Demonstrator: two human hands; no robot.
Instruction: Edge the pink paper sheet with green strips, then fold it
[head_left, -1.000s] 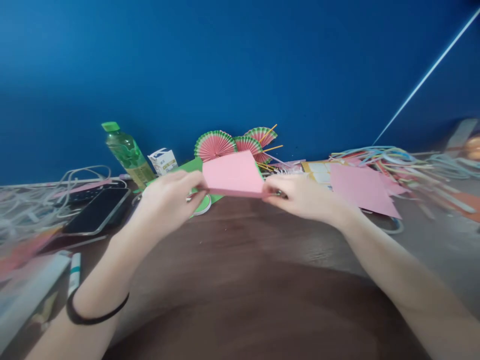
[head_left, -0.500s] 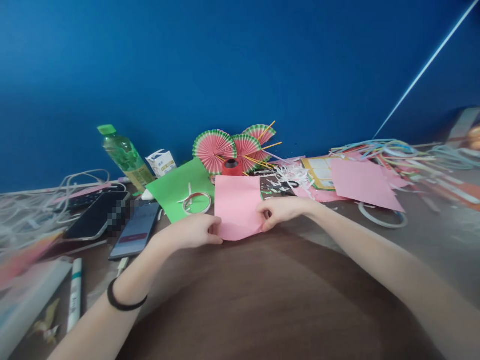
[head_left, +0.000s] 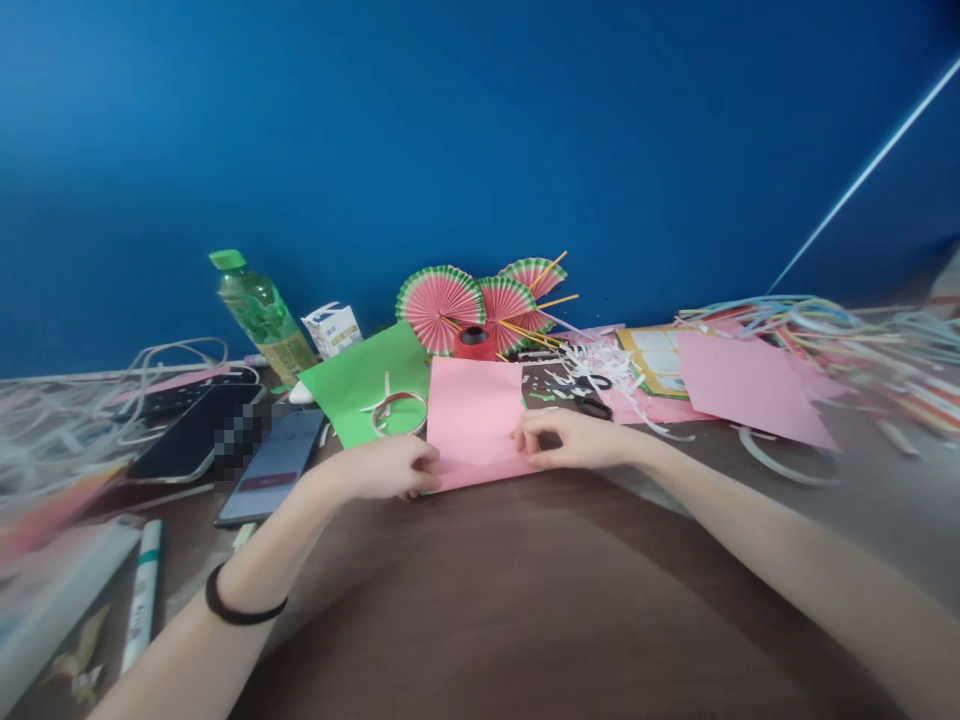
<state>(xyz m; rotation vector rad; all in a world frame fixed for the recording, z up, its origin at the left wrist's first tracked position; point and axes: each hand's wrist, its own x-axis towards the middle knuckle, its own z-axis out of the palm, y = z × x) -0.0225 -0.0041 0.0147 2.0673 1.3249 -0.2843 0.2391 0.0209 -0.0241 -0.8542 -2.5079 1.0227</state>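
Observation:
A sheet of pink paper (head_left: 474,415) lies in front of me on the dark table, with a thin green edge showing at its right side. My left hand (head_left: 394,467) pinches its lower left corner, thumb and fingers curled together. At the lower right, my right hand (head_left: 570,438) holds the sheet, its bent fingertips resting on the pink surface and the thumb by the edge. Just behind the sheet stands a red roll of tape (head_left: 475,345). A green sheet of paper (head_left: 367,375) lies to the left, bearing a roll of clear tape (head_left: 400,413).
Pleated pink-and-green paper fans (head_left: 441,308) lean against the blue wall. Scissors (head_left: 594,400) and white paper shreds (head_left: 596,362) lie right of centre, beside another pink sheet (head_left: 754,385). On the left are a green bottle (head_left: 259,315), a phone (head_left: 277,465) and a marker (head_left: 142,595).
The pink paper's near edge has come slightly closer to me and lies straighter. My right fingers have shifted down the sheet towards its lower right corner. The camera view has moved slightly.

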